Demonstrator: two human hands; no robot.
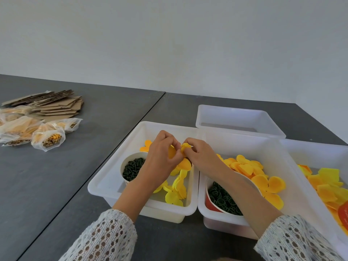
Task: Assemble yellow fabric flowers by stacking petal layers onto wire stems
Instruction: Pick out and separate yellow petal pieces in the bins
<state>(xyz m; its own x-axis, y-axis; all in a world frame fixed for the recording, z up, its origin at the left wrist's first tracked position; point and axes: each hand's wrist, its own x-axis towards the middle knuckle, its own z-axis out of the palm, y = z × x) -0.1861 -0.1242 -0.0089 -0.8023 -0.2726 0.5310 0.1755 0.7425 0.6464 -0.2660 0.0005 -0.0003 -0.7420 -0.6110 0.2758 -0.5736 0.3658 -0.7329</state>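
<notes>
Head view: a yellow petal layer (185, 147) is pinched between the left hand (162, 157) and the right hand (199, 155), above a white bin (105, 183). The bin stands on a dark grey table (94, 147) before a plain pale wall (169, 44).

Even, soft, diffuse light; source not visible. Wall (169, 44) reads flat pale grey, no hotspots. Dark tabletop (56, 176) shows a mild sheen toward the left, no hard glare. Shadows faint and soft-edged, weak beneath the white bins (105, 183). Translucent bin walls glow slightly. Plastic bags (37, 129) at left carry small specular glints. Wide-angle distortion: table seam and bin edges splay outward toward the frame borders. Overall slightly soft; lace sleeves (105, 240) at bottom edge least sharp.
</notes>
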